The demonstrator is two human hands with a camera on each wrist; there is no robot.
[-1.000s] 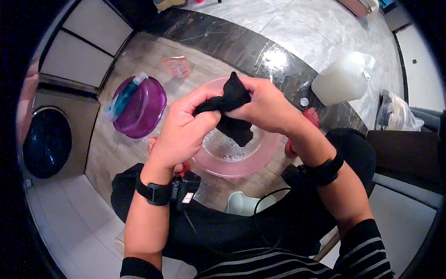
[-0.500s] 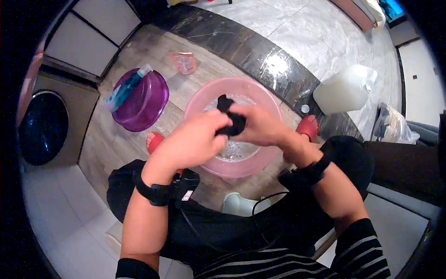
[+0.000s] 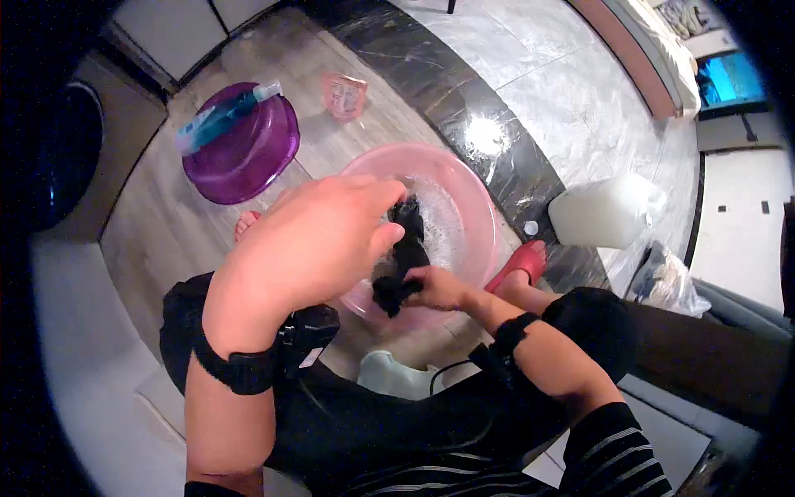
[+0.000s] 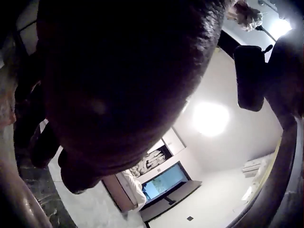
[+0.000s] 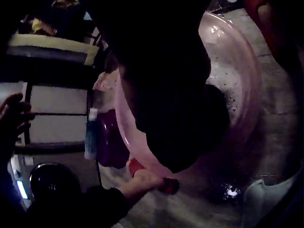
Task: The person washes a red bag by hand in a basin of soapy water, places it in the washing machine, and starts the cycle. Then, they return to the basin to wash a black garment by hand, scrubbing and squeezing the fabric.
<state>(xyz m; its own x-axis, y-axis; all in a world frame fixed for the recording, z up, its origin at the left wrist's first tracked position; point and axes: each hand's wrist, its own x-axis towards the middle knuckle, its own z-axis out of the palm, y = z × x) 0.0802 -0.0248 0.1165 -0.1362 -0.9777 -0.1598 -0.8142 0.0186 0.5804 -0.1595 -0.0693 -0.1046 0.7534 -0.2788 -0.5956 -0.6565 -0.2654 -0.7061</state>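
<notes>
A wet black cloth (image 3: 410, 248) hangs over the pink basin (image 3: 476, 199), which holds sudsy water. The right hand (image 3: 440, 288) grips the cloth near its lower end, at the basin's near side. Raised to the left is the left hand (image 3: 306, 228), its fingers apart and bent; in the head view its fingertips overlap the cloth's upper part. The right wrist view shows this left hand (image 5: 15, 116) away from the cloth, fingers spread and holding nothing. That view's right hand is a dark shape, hard to tell from the cloth.
An upturned-looking purple basin (image 3: 273, 157) with a blue bottle (image 3: 224, 123) across it stands left. A pink packet (image 3: 344, 95) lies behind. At right are a white jug (image 3: 604, 211), a small cap (image 3: 531, 227) and a plastic bag (image 3: 667, 282). A pale stool (image 3: 389, 374) is near.
Both hands held the cloth bunched between them before. The left hand has let go and risen; the right hand has moved down towards the near rim with the cloth, which hangs more stretched out.
</notes>
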